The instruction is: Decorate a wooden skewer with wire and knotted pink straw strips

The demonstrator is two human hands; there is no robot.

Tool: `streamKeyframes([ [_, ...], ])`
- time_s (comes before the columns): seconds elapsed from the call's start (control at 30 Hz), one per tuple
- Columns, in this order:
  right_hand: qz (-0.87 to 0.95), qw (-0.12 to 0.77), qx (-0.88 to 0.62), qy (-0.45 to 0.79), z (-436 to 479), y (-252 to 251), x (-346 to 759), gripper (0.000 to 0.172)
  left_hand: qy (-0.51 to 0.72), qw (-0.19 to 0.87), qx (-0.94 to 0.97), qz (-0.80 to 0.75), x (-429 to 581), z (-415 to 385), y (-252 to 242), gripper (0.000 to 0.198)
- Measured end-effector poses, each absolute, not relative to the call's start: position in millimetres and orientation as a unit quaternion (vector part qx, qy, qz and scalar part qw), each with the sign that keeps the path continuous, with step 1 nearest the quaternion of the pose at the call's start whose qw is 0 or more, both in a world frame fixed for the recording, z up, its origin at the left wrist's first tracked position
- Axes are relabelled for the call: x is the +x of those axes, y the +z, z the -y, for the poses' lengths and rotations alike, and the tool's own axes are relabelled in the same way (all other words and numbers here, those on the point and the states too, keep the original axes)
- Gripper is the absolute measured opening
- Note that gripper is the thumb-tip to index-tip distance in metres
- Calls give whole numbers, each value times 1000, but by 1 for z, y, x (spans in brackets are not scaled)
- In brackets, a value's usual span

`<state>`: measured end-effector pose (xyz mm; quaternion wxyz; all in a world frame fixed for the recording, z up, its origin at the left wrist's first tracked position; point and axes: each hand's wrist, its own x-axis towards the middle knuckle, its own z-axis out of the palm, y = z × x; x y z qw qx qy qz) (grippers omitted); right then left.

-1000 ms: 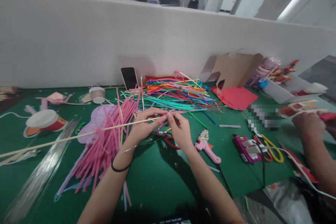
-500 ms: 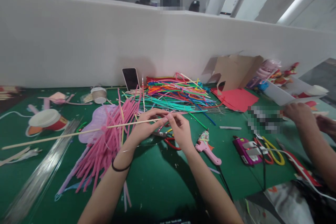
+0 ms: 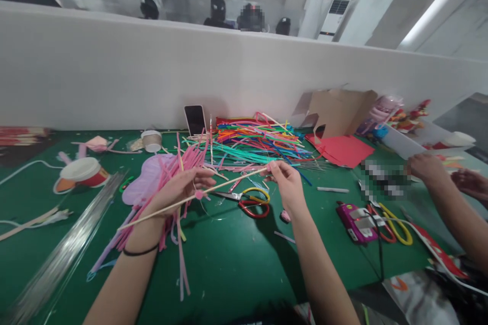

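Note:
My right hand point(image 3: 286, 183) pinches the tip of a thin wooden stick point(image 3: 232, 181), with a small pink piece at the fingertips. A second pink piece point(image 3: 199, 194) sits partway along the stick. My left hand point(image 3: 181, 188) has its fingers stretched out beside the stick, which crosses in front of its palm and wrist. Under the left hand lie pink fuzzy stems point(image 3: 168, 218) and a purple shape point(image 3: 147, 177). Between the hands, scissors point(image 3: 254, 208) with red and yellow handles rest on the table. A pink object point(image 3: 285, 216) shows beside my right wrist.
Colourful stems point(image 3: 259, 139) lie at the back near a phone point(image 3: 195, 120). Clear rods point(image 3: 70, 246) and a paper cup point(image 3: 86, 172) are at left. At right are red paper point(image 3: 343, 151), a purple device point(image 3: 356, 223), more scissors point(image 3: 400, 228) and another person's hands point(image 3: 429, 166).
My hands have moved apart, left hand leftward with its fingers opening, right hand rightward with the stick tip. The scissors show more fully. The pink glue gun is now mostly hidden.

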<state>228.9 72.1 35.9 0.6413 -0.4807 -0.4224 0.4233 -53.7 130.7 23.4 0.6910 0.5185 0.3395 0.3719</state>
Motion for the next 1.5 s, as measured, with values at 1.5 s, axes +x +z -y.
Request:
streamKeyframes([
  [1.5,261,705,-421,508,-64,39,194,42,377,666,436,-474,-115,-34,3,36],
])
